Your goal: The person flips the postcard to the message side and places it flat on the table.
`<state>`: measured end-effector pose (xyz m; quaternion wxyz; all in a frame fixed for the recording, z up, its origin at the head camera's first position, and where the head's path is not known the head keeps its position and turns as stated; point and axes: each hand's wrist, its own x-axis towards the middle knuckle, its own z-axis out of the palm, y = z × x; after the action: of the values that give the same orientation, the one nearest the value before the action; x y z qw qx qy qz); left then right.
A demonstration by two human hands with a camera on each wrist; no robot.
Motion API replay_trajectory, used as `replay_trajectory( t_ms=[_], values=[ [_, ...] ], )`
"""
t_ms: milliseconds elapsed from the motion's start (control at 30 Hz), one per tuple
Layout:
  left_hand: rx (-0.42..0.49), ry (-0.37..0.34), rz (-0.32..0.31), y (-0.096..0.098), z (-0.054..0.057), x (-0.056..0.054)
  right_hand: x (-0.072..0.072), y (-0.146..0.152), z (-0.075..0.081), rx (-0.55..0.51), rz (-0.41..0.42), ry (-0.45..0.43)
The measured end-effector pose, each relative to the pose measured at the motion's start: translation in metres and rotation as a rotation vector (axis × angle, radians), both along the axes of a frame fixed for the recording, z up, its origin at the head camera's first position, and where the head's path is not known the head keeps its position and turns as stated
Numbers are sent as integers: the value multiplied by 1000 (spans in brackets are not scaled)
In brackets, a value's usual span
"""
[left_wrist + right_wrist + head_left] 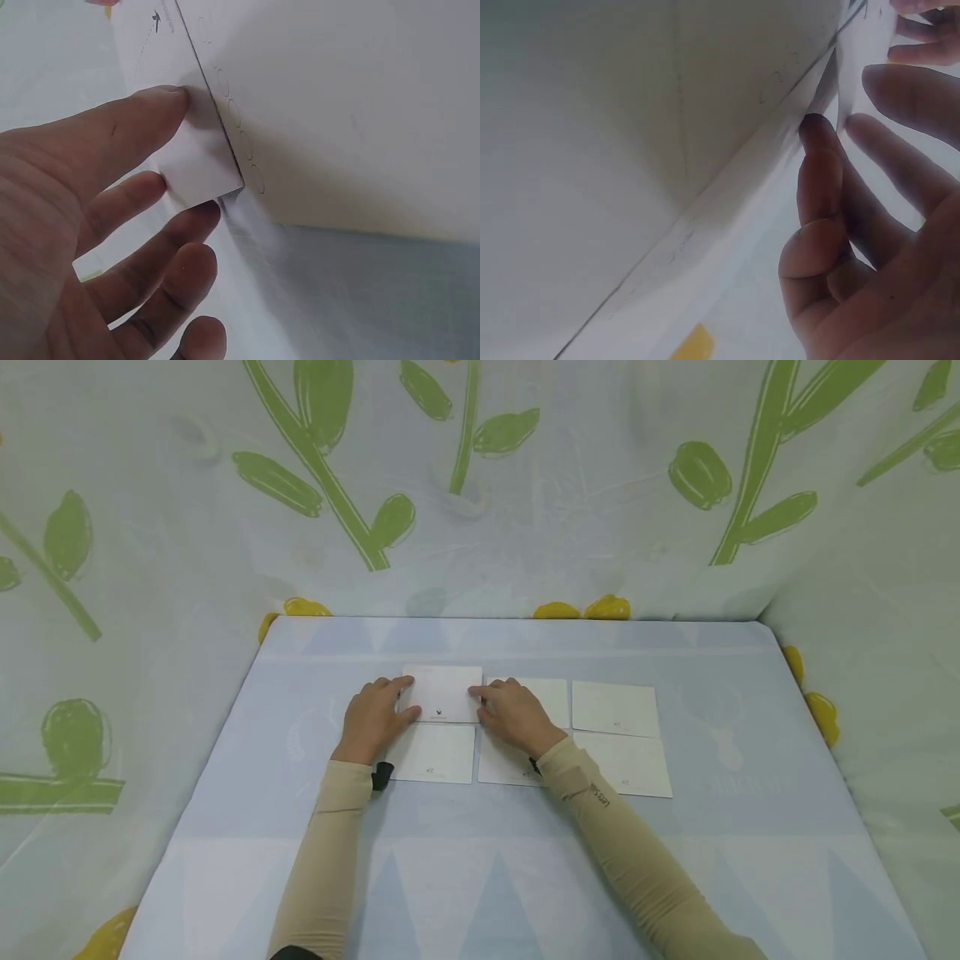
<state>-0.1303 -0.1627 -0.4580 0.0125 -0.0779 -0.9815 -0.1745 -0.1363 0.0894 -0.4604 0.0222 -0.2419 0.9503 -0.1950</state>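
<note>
A white card (441, 692) with a small dark print near its lower edge lies at the far left of two rows of similar cards. My left hand (372, 717) holds its left side; in the left wrist view the thumb (161, 112) rests on the card's face (199, 161) and the other fingers are at its edge. On the opposite side my right hand (517, 714) holds the right edge with thumb and index finger. In the right wrist view that hand (877, 247) has its other fingers curled, and the card (861, 75) is partly hidden.
Below it lies a lower-left card (432, 754). To the right are an upper-middle card (551, 697), an upper-right card (615, 708), a lower-right card (633, 764) and a lower-middle card (506, 764) partly under my right hand. The pale blue table (735, 843) meets leaf-patterned curtains (585, 527).
</note>
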Motion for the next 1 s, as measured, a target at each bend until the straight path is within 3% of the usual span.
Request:
replay_trajectory(
  t_ms=[300,700,1000],
  values=[
    [-17,-14,6,5,1,1,4,0,4,13,-28,-30],
    [-42,-11,-6,2,2,2,9,5,6,-17,-67,-6],
    [-50,99,8,-3,15,24,26,32,26,-195,-65,180]
  ],
)
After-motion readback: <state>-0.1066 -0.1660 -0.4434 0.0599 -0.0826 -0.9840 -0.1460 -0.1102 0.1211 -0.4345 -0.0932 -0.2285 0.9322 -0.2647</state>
